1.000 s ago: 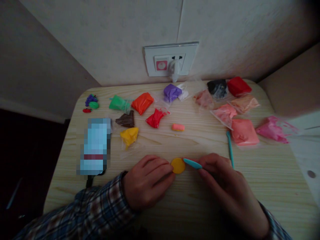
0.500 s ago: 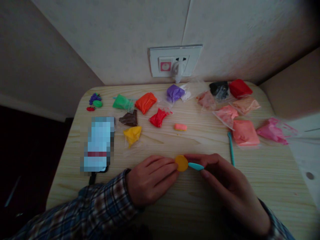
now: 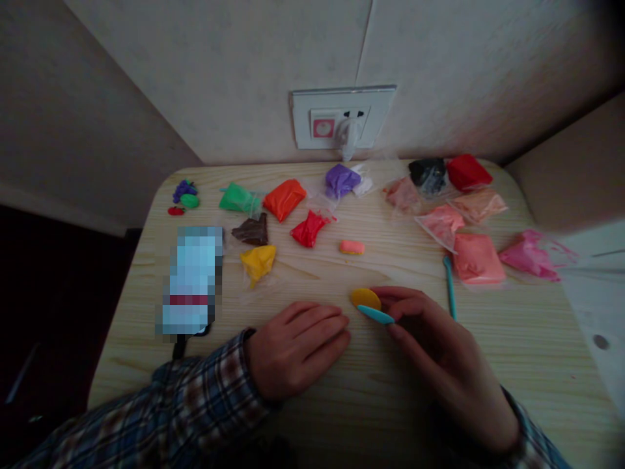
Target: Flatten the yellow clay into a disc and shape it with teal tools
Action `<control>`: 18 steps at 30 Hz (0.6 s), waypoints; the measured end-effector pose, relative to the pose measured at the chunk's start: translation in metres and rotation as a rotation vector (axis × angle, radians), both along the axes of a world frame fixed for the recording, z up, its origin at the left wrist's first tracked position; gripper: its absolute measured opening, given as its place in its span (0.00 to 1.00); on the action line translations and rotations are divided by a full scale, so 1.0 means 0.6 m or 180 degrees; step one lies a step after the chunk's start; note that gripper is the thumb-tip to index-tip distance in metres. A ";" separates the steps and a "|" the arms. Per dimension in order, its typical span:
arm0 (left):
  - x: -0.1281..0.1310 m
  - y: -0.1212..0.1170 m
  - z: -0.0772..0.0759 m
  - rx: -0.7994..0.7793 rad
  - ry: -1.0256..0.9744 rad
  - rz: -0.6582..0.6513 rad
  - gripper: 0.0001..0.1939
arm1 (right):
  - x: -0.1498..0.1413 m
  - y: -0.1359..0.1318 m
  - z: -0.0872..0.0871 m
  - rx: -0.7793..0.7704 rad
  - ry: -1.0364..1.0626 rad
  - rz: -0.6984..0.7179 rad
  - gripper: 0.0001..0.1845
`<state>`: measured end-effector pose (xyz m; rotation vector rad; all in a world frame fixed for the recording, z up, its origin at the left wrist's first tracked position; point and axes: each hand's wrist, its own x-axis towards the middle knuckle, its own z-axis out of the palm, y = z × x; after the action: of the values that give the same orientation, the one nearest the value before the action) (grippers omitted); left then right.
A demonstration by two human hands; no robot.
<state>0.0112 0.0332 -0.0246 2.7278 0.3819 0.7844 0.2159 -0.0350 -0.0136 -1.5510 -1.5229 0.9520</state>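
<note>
In plaid sleeves [image 3: 209,391], a person worked over a pale wooden tabletop [image 3: 312,280], where we saw the left hand [image 3: 297,352] palm down, fingers together, perhaps resting there as a steady guard; whether it covered anything, we could not tell. Opposite, the right hand [image 3: 452,365] pinched a light-blue modelling tool [image 3: 375,314] between thumb and fingers, close behind its blade, a grip we judged suited to fine control. A yellow disc [image 3: 364,297] tilted just beyond the blade, against that hand's outstretched fingers, which seemed to prop it up, clear of the left fingertips. A second tool [image 3: 450,290] lay to the right, likely parked within reach. Farther off, we found a small pink-and-yellow piece [image 3: 352,247], set apart, it appeared, to avoid being knocked. A phone [image 3: 193,280] faced up at the left, perhaps for easy viewing, while a yellow packet [image 3: 258,262], a red packet [image 3: 308,230] and an orange packet [image 3: 284,200] lay behind, presumably pushed back to leave working room. Tiny fruit-like models [image 3: 186,193] sat by the far left corner, below the level of a wall socket [image 3: 344,117].
</note>
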 end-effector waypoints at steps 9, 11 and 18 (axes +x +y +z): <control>0.002 0.002 0.010 -0.0018 -0.0128 0.0101 0.09 | -0.016 0.002 0.007 0.0339 -0.0401 0.0098 0.04; 0.000 0.000 0.006 -0.0025 -0.0177 0.0196 0.09 | -0.019 0.002 0.008 0.0277 -0.0284 0.0152 0.04; 0.001 0.004 0.008 0.0002 -0.0205 0.0374 0.10 | -0.022 -0.004 0.008 0.0063 -0.0020 0.0142 0.04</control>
<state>0.0119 0.0354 -0.0196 2.6929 0.5317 0.9001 0.2029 -0.0376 -0.0088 -1.5131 -1.5726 0.9553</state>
